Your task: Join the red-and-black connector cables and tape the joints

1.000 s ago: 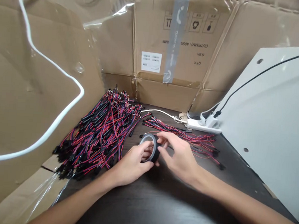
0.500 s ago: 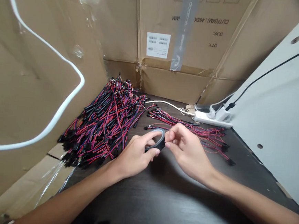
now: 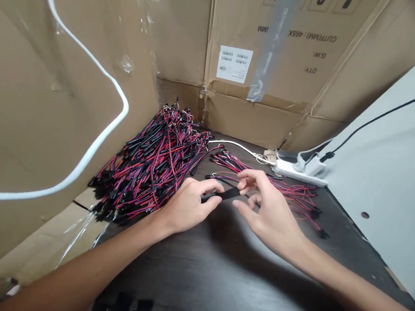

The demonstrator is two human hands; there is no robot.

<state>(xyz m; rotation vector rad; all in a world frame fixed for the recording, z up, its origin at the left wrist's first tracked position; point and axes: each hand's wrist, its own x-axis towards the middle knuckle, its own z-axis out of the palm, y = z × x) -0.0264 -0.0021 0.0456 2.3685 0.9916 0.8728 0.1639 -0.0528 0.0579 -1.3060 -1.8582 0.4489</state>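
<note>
My left hand is closed on a roll of black tape, its thumb and fingers pinching the near side. A short strip of black tape stretches from the roll toward my right hand. The strip's free end meets the curled fingertips of that hand, while its thumb sits slightly apart below. Behind my right hand lies a small, loosely spread bunch of red and dark wires with black connectors.
A large heap of red, blue and black wire leads fills the left back. A white power strip stands at the right back against a white panel. Cardboard walls the back and left. Black pieces line the front edge.
The tape roll has turned, so its ring opening no longer shows. A strip has come off it as my right hand moved slightly right. The whole view has shifted a little.
</note>
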